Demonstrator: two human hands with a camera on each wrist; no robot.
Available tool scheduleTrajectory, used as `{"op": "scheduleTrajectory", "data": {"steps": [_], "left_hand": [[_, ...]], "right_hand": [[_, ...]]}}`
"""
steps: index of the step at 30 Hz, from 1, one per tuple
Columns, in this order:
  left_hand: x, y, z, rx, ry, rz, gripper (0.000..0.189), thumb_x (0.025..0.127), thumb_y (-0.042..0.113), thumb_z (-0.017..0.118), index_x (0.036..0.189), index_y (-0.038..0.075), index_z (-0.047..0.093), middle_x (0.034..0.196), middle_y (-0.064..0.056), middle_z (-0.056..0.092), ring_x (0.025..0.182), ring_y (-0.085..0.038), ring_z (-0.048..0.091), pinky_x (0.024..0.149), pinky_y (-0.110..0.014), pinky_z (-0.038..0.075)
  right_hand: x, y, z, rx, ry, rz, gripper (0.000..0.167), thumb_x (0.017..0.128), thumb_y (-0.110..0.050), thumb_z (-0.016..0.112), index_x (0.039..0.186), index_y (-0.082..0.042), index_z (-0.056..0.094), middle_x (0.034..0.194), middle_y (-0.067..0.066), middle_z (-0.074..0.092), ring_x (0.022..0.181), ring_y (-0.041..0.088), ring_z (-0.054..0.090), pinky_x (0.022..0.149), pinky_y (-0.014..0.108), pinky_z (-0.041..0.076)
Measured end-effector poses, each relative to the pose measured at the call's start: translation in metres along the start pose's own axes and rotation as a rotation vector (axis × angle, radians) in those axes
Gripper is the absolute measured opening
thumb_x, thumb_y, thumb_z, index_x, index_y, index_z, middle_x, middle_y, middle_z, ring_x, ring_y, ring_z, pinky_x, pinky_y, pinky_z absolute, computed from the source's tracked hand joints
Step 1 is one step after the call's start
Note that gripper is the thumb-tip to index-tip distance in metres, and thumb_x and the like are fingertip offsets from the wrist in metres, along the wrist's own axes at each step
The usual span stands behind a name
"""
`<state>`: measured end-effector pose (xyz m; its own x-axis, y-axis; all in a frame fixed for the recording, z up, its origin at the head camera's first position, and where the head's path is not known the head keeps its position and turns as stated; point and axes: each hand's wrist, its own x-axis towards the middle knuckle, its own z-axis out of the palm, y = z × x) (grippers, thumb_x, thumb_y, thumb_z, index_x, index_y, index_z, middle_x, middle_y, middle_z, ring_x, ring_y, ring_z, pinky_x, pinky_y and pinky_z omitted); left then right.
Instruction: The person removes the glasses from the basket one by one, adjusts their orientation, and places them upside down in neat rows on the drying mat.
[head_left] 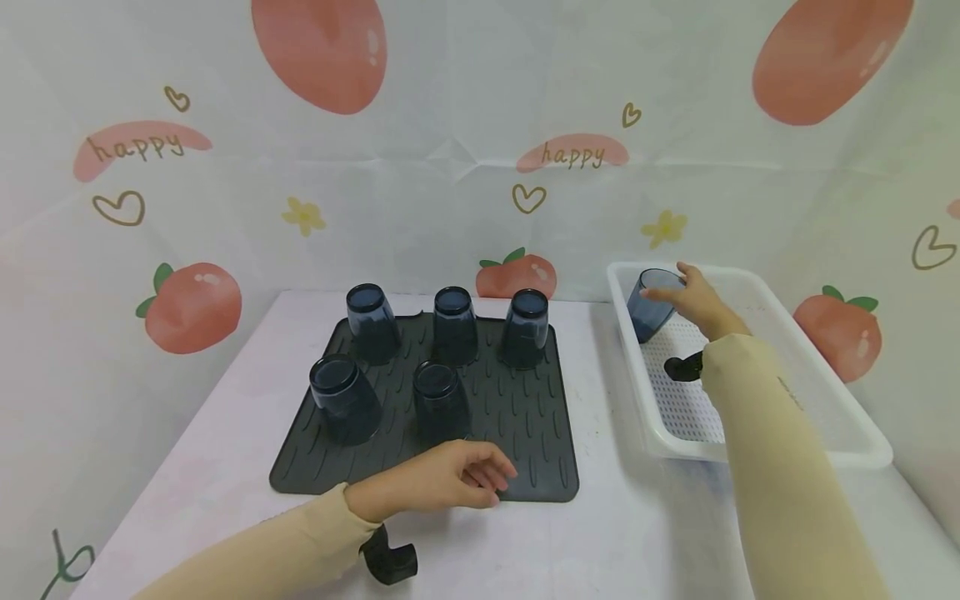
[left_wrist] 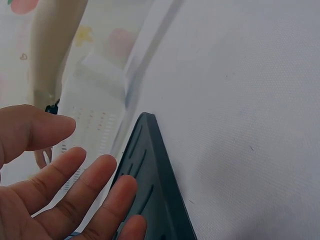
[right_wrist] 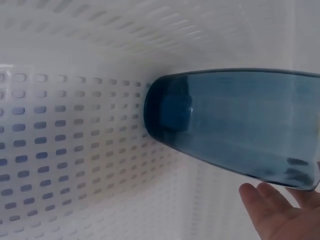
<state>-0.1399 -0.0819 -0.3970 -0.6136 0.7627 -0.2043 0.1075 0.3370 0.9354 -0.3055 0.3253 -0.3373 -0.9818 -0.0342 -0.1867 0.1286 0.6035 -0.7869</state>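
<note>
A clear blue drinking glass [head_left: 649,312] stands mouth up in the back left corner of the white plastic basket [head_left: 636,392]. My right hand [head_left: 701,302] is at its rim, thumb and fingers spread. In the right wrist view, fingertips [right_wrist: 250,192] lie right beside the wall of the blue glass [right_wrist: 235,120] near its mouth; the thumb is out of sight there. My left hand [head_left: 450,475] hovers over the front edge of the black drying mat [head_left: 525,450], fingers loosely bent. The left wrist view shows its palm and fingers [left_wrist: 65,200] holding nothing.
Several blue glasses stand upside down on the mat, including one at front left [head_left: 345,400], one at front middle [head_left: 441,404] and one at back right [head_left: 525,329]. A white cloth covers the table [head_left: 600,542]; a printed fruit backdrop [head_left: 435,100] hangs behind.
</note>
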Motion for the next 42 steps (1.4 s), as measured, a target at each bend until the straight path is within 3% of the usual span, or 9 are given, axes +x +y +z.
{"op": "scheduleTrajectory", "data": {"steps": [10, 23, 33, 42], "left_hand": [[-0.001, 0.003, -0.001, 0.020, 0.004, -0.003, 0.030, 0.088, 0.006, 0.069, 0.117, 0.001, 0.063, 0.109, -0.012, 0.067, 0.094, -0.008, 0.062, 0.082, -0.015, 0.050], [-0.005, 0.004, -0.001, 0.011, 0.003, -0.013, 0.030, 0.088, 0.005, 0.068, 0.118, 0.001, 0.062, 0.109, -0.012, 0.066, 0.093, -0.006, 0.061, 0.082, -0.016, 0.050], [-0.006, 0.003, -0.002, -0.005, 0.004, -0.017, 0.032, 0.088, 0.006, 0.067, 0.119, 0.001, 0.061, 0.110, -0.013, 0.065, 0.094, -0.007, 0.061, 0.083, -0.016, 0.050], [-0.005, 0.001, -0.002, -0.009, 0.011, -0.019, 0.032, 0.088, 0.006, 0.067, 0.119, 0.002, 0.061, 0.109, -0.011, 0.066, 0.094, -0.008, 0.061, 0.082, -0.016, 0.050]], "right_hand": [[0.009, 0.008, 0.004, 0.031, -0.006, 0.054, 0.110, 0.092, -0.039, 0.064, 0.149, 0.000, -0.022, 0.156, 0.033, -0.007, 0.139, 0.053, 0.022, 0.113, 0.056, 0.026], [0.003, 0.006, 0.007, 0.122, -0.007, 0.068, 0.109, 0.092, -0.034, 0.066, 0.150, -0.001, -0.020, 0.157, 0.032, -0.005, 0.144, 0.047, 0.016, 0.114, 0.050, 0.028], [0.000, 0.008, 0.007, 0.151, 0.065, 0.069, 0.112, 0.087, -0.032, 0.072, 0.149, 0.007, -0.012, 0.156, 0.031, 0.002, 0.142, 0.047, 0.021, 0.108, 0.054, 0.037], [-0.004, 0.007, 0.001, 0.083, 0.073, 0.077, 0.114, 0.085, -0.037, 0.074, 0.148, 0.011, -0.007, 0.155, 0.033, 0.004, 0.137, 0.049, 0.029, 0.103, 0.052, 0.043]]}}
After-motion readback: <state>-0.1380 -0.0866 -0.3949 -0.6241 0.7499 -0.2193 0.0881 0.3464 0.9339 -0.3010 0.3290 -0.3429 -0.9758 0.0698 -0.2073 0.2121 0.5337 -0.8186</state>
